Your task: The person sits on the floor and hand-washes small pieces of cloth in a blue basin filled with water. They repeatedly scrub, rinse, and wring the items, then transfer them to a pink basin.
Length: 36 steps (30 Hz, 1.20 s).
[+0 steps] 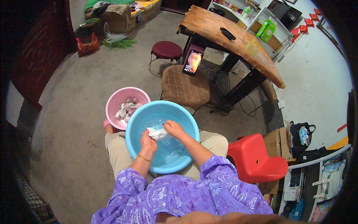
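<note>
A light-blue plastic basin [163,168] with water in it sits between my knees. Over the water, a white cloth [158,134] is stretched between my two hands. My left hand [148,142] grips its left end, and my right hand [174,129] pinches its right end. Another pale cloth [176,149] lies under the water below my right hand. Beyond the basin's left rim stands a pink plastic basin [110,101] with several crumpled wet cloths [128,108] inside.
A brown padded chair [181,89] holding a lit phone [193,62] stands just beyond the blue basin. Behind it are a maroon stool [166,50] and a wooden table [223,36]. A red plastic chair [251,159] is close on my right. Bags and green vegetables [119,44] lie farther off.
</note>
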Tool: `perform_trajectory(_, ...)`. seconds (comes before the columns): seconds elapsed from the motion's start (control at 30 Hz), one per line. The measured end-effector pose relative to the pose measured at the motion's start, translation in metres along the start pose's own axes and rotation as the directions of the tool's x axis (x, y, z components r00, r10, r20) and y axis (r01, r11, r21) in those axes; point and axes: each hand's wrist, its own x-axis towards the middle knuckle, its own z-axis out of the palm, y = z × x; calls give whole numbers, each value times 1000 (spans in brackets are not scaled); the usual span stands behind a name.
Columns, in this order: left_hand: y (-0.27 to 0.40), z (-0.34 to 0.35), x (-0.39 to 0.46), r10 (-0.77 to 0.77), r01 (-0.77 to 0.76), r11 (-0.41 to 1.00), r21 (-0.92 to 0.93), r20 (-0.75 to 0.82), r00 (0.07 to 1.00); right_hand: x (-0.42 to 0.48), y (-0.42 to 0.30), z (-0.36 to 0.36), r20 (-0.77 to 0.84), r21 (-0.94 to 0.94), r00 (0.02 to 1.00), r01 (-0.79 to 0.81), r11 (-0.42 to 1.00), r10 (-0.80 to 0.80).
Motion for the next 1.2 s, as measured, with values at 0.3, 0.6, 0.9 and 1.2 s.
perform_trajectory(0.3,16,17,-13,-38,46,994,-95,84,996,8,8,-36,151,362,988,-16,932,-42)
perform_trajectory(0.6,17,17,-16,-55,68,993,-98,132,990,-18,5,18,602,443,782,-495,747,161)
perform_trajectory(0.9,18,16,-15,-142,154,985,-74,152,978,-5,24,27,438,621,898,-339,707,46)
perform_trajectory(1.2,19,25,-21,-53,76,995,-63,306,950,1,12,12,118,945,992,-124,304,37)
